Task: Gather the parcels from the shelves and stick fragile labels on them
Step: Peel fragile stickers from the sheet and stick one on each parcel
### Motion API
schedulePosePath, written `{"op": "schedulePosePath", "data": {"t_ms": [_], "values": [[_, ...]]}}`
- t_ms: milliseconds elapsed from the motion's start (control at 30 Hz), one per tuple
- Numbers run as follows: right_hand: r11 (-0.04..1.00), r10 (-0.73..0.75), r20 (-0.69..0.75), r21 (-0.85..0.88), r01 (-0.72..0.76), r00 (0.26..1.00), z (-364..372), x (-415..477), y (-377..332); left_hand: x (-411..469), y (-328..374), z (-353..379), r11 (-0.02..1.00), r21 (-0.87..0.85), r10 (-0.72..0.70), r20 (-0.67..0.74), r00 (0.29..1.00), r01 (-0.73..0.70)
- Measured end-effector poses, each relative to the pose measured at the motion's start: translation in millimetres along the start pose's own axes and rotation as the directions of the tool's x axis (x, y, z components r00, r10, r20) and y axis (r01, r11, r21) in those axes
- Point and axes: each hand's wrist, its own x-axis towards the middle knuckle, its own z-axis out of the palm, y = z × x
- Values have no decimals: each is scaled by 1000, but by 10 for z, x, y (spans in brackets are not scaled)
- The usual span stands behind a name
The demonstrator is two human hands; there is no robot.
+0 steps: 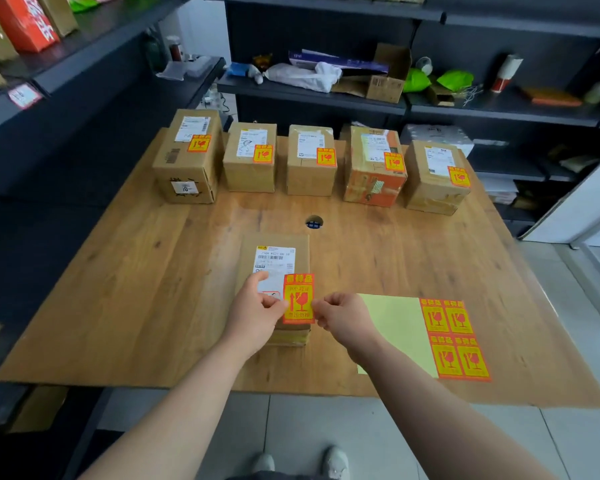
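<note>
Dark metal shelves (309, 93) are lining the back and left of the room, and a wide wooden counter (153, 289) with a round cable hole (314, 222) is standing in front of them. A row of five brown cardboard parcels (310, 178) is sitting along the counter's far edge, each one wearing a white shipping slip and a red-and-yellow sticker on its top. A sixth brown cardboard parcel (274, 241) is lying near the front edge, well apart from the row, with a white barcode shipping label (275, 259) on its top. Over its near right corner, both hands are holding a rectangular red-and-yellow fragile label (298, 299) printed with a broken-glass symbol and an arrow. The left hand (253, 313) is pinching the label's left edge between thumb and forefinger, and the right hand (343, 317) is pinching its right edge the same way. Just right of the parcel, a pale yellow backing sheet (395, 327) is lying flat, carrying four more fragile stickers (454, 339) in a block at its right end. The left hand and the label are covering the lower part of the shipping label, and it is impossible to tell whether the label is touching the cardboard. The printing is too small to read.
</note>
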Motion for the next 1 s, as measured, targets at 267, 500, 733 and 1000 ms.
{"op": "schedulePosePath", "data": {"t_ms": [267,500,733,1000], "values": [[994,70,-118,-76,-79,991,216,-19,40,94,-43,-71,961,263,93,-28,995,-83],[991,61,-126,-113,-76,990,226,-66,90,158,-46,-97,912,388,128,40,991,-133],[988,49,-146,-141,-70,988,236,-42,77,186,13,-87,782,611,121,44,992,-123],[986,64,-148,-146,-86,987,243,22,36,256,71,-78,769,635,63,40,997,-74]]}}
